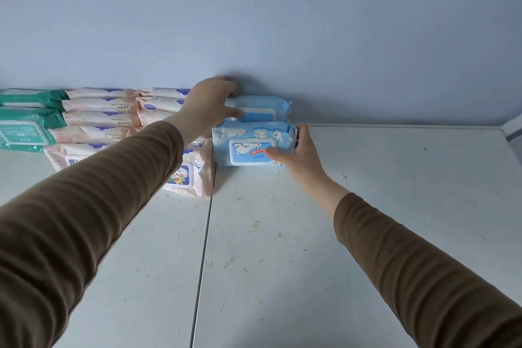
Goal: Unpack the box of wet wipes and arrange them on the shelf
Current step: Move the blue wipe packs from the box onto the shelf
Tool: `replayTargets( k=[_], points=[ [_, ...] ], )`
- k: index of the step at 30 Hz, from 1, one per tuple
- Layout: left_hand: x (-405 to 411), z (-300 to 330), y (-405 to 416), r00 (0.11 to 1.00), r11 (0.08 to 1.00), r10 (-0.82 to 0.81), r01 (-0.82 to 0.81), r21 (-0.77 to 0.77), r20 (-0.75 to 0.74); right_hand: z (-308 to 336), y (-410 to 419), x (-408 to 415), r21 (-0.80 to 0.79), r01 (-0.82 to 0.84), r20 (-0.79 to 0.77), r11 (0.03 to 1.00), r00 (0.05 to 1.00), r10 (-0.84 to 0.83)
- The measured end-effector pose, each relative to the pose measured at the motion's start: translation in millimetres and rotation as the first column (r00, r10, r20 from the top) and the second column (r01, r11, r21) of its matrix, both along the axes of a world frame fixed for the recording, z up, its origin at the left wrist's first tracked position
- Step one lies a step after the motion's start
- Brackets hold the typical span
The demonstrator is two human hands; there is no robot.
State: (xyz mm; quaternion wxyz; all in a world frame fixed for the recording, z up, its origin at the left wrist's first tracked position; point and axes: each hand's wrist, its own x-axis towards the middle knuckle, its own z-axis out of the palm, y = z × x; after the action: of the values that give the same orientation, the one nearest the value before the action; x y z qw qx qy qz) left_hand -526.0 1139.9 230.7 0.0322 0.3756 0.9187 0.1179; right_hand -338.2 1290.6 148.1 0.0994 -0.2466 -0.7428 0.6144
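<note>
Two blue wipe packs stand on edge on the white shelf top point(367, 206), lids facing the camera, back one against the blue wall point(282, 22). Front blue pack point(251, 147) is gripped at its right end by the right hand point(296, 155), thumb on the lid face, fingers wrapped round the end, closed on it. Rear blue pack point(262, 109) is held at its left top by the left hand point(210, 106), thumb on the front, fingers over the top toward the wall, pinching it. Just left of both grips, touching the front pack, rows of pink packs point(101, 118) stand the same way; nearest one point(195, 175) partly hidden under the left brown sleeve point(99, 192). Further left, green packs point(25, 127) at the frame edge. Shelf seam point(204, 248) runs toward the camera below the left grip.
</note>
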Motion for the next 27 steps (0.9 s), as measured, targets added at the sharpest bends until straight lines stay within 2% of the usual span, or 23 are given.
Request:
replayTargets(
  k=[6,11,14,18,21,27],
  points=[
    [3,-1,7,0.998,0.998,0.049,-0.050,-0.047,-0.025,-6,-17,-14,0.200,0.054,0.039,0.978,0.997,-0.063],
    [15,3,9,0.994,0.993,0.106,-0.107,-0.054,-0.012,-4,-16,-10,0.179,0.081,0.064,0.981,0.994,-0.094],
    [24,7,6,0.984,0.982,0.177,-0.178,0.057,0.032,6,-14,-2,0.212,0.087,0.074,0.973,0.992,-0.104],
    [50,12,-9,0.973,0.961,0.228,-0.230,0.151,0.026,19,-8,23,0.355,0.038,0.120,0.934,0.989,-0.086],
    [83,13,-22,0.979,0.967,0.204,-0.199,0.160,-0.019,28,-7,57,0.413,-0.005,0.149,0.911,0.987,-0.063],
    [184,6,-47,0.998,0.984,0.044,-0.035,0.177,-0.051,47,-17,159,0.541,-0.067,0.148,0.839,0.989,-0.016]
  ],
)
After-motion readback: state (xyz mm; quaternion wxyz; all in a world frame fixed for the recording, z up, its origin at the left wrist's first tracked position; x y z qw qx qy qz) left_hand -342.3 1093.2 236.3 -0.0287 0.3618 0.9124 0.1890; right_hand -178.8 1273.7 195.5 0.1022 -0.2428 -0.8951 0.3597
